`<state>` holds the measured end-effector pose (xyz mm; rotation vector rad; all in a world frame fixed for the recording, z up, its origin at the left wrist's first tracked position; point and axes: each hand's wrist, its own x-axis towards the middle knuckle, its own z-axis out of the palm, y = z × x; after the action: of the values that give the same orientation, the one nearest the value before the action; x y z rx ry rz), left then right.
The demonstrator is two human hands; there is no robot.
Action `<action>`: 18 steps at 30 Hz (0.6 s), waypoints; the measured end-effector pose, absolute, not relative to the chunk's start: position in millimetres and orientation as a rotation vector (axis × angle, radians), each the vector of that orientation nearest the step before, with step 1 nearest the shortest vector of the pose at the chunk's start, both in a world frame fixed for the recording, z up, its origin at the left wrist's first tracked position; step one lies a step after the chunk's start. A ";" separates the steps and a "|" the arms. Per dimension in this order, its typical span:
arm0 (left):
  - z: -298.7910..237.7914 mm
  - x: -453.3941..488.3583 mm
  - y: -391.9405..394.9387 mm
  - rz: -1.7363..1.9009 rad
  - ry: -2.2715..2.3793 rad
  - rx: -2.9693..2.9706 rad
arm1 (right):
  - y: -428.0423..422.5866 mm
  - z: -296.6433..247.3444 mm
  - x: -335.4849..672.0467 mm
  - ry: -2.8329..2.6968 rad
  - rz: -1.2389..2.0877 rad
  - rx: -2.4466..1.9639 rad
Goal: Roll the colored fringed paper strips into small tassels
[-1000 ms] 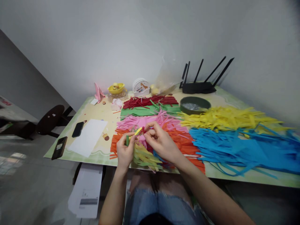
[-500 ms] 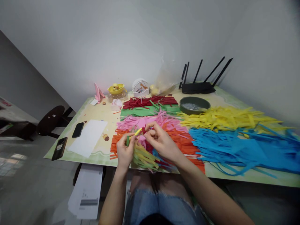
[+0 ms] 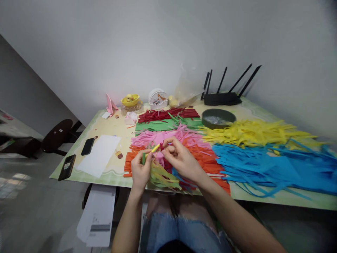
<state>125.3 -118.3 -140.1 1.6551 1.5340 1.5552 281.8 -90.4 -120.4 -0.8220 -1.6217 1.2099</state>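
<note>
Between my hands hangs a bundle of multicoloured paper strips (image 3: 164, 177), with yellow-green, pink, red and blue strands showing. My left hand (image 3: 141, 168) is closed on its left end, where a green piece (image 3: 143, 158) and a yellow strip (image 3: 156, 148) stick out past the fingers. At its upper right, my right hand (image 3: 181, 158) pinches the dark red part; the fingertips hide the exact grip. Under both hands lie orange fringed paper (image 3: 207, 161) and pink fringed paper (image 3: 158, 136).
Green (image 3: 155, 125) and dark red fringes (image 3: 168, 114) lie farther back. To the right are yellow (image 3: 252, 131) and blue fringes (image 3: 268, 168), a dark green bowl (image 3: 218, 123) and a black router (image 3: 222, 99). White paper (image 3: 101, 154) and two phones lie left.
The hanging strips have swung and settled slightly. Both hands keep nearly the same position and grip.
</note>
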 end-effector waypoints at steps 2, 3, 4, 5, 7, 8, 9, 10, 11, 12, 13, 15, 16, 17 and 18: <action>-140.2 125.3 -117.8 1.561 1.522 1.655 | -90.5 -120.2 282.1 -1.625 1.211 -0.826; -140.3 125.4 -117.6 1.564 1.514 1.656 | -90.3 -120.4 282.2 -1.627 1.208 -0.829; -140.4 125.5 -117.4 1.566 1.509 1.659 | -90.0 -120.7 282.3 -1.631 1.203 -0.834; -140.6 125.5 -117.4 1.568 1.506 1.663 | -89.6 -121.0 282.4 -1.635 1.197 -0.839; -141.1 125.4 -117.5 1.563 1.509 1.670 | -89.0 -121.8 282.5 -1.648 1.186 -0.847; -141.3 125.4 -117.8 1.559 1.512 1.674 | -88.9 -122.0 282.5 -1.656 1.179 -0.851; -141.5 125.2 -118.1 1.551 1.511 1.679 | -89.0 -122.1 282.7 -1.664 1.171 -0.855; -141.7 125.1 -118.5 1.542 1.511 1.687 | -89.2 -122.2 282.8 -1.671 1.161 -0.859; -141.7 124.9 -118.8 1.534 1.511 1.698 | -89.4 -122.1 282.9 -1.676 1.153 -0.863; -141.6 124.7 -119.2 1.524 1.511 1.713 | -89.6 -122.0 283.0 -1.676 1.154 -0.863; -141.4 124.5 -119.4 1.516 1.512 1.732 | -89.6 -122.0 283.0 -1.671 1.168 -0.854; -141.1 124.1 -119.5 1.498 1.519 1.767 | -89.3 -122.3 282.4 -1.651 1.223 -0.823; -141.1 124.1 -119.5 1.488 1.520 1.782 | -89.0 -122.6 281.9 -1.640 1.245 -0.810; -141.2 124.1 -119.5 1.473 1.519 1.796 | -88.7 -123.1 281.3 -1.630 1.252 -0.801; -141.5 124.3 -119.5 1.463 1.518 1.810 | -88.4 -123.8 280.8 -1.621 1.242 -0.798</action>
<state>124.3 -119.5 -141.5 1.8101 1.5176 1.4630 280.8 -88.4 -123.8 -0.7985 -1.6210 1.2417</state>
